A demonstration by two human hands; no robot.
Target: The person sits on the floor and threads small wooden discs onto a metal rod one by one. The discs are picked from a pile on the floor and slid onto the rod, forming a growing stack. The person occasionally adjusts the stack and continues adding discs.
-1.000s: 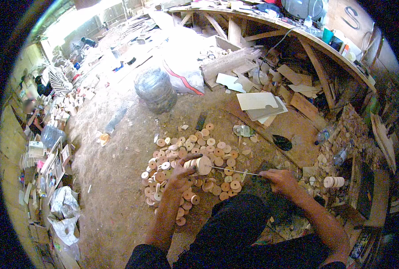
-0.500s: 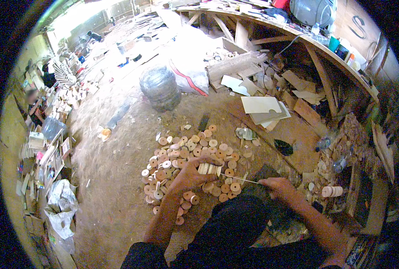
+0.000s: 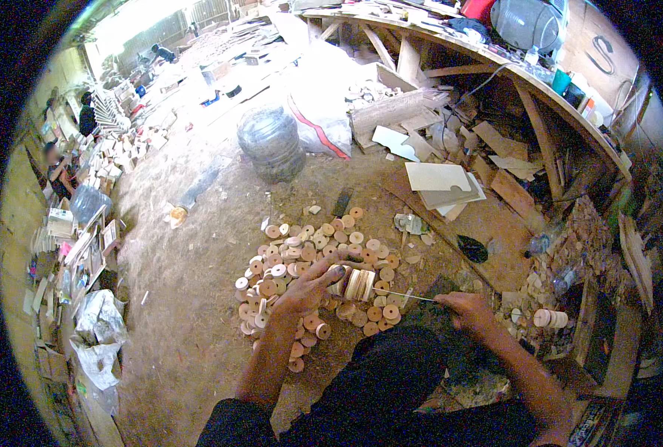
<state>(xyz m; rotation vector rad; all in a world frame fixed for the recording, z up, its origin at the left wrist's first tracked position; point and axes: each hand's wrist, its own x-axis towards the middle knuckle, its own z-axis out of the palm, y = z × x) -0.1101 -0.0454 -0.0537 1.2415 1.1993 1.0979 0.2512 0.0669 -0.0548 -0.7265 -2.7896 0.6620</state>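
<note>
My left hand [image 3: 307, 289] is closed around the left end of a short row of round wooden discs [image 3: 360, 284], lined up face to face. A thin, straight, light-coloured rod [image 3: 404, 295] reaches from the row's right end to my right hand. My right hand [image 3: 467, 311] is closed on the rod's outer end, in front of my dark-clothed knee. How far the rod passes into the discs is hidden. Below and around my left hand, loose wooden discs with centre holes [image 3: 280, 270] lie heaped on the dirt floor.
A short stack of pale discs [image 3: 550, 319] lies at right, beside wood scraps. Ahead stand a plastic-wrapped round bundle [image 3: 272, 145] and a white sack with a red stripe [image 3: 320, 130]. A cluttered workbench [image 3: 525, 73] curves along the right. Another person [image 3: 59, 171] sits far left.
My left hand has shifted its grip toward the left end of the disc row, leaving more of the discs showing. The right hand still holds the rod, almost in the same place.
</note>
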